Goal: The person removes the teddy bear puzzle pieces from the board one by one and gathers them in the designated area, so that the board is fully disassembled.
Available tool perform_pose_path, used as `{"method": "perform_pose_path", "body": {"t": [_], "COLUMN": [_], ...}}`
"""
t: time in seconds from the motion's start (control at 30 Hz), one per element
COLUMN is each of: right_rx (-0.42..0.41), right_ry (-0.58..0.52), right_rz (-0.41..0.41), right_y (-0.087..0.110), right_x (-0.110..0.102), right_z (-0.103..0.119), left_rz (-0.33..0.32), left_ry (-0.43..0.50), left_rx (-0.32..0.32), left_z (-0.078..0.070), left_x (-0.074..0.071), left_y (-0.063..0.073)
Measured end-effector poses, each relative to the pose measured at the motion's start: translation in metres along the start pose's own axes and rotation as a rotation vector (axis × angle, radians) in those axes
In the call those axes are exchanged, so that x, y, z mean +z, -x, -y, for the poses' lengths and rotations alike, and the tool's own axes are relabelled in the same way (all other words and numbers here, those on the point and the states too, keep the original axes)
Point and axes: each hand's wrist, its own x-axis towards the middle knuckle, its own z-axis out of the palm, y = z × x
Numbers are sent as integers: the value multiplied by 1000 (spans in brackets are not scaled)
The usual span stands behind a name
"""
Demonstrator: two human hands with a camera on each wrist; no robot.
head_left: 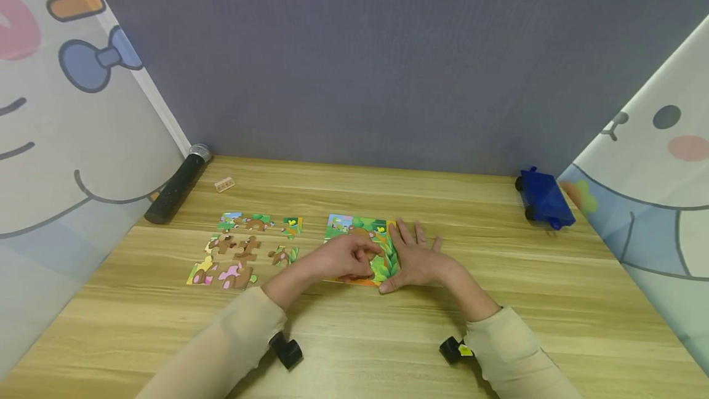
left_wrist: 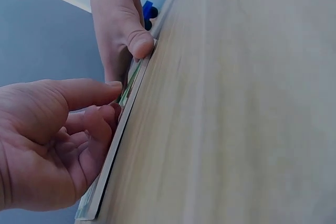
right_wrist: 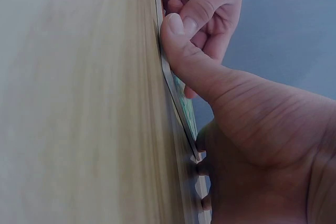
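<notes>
A jigsaw board (head_left: 339, 221) with a bright animal picture lies on the table, and puzzle pieces fill its right part. My left hand (head_left: 346, 256) is over the board, fingers curled and thumb and fingertips right at the picture. I cannot tell whether a piece is between them. Spread fingers of my right hand (head_left: 416, 260) lie along the board's right edge, its thumb (right_wrist: 181, 38) resting on the near edge close to the corner. Loose puzzle pieces (head_left: 237, 276) lie in rough rows left of the board, several showing brown bear parts.
Against the left wall lies a black microphone (head_left: 180, 186), with a small tan block (head_left: 224, 185) beside it. A blue toy cart (head_left: 545, 197) with black wheels stands at the back right. A grey partition (head_left: 354, 66) rises behind the wooden table (head_left: 365, 337).
</notes>
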Motion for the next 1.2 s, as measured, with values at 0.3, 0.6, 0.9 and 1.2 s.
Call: {"method": "perform_pose_path", "body": {"t": [0.3,0.6,0.9,1.2], "right_rx": [1,3,0,4], "right_ry": [-7,-9,-14,-6], "right_rz": [7,4,-4,-5], "right_y": [1,1,2,1], "right_x": [-1,-1,-1,0], "right_z": [0,1,1,1], "left_rz": [55,14,-54,-109], "left_ry": [-58,79,143,128], "left_rx": [17,-8,-23,-26], "left_z": [-4,-5,-3,-3], "left_x": [-2,-3,-2,1], "left_y": [-2,-2,-3,-3]}}
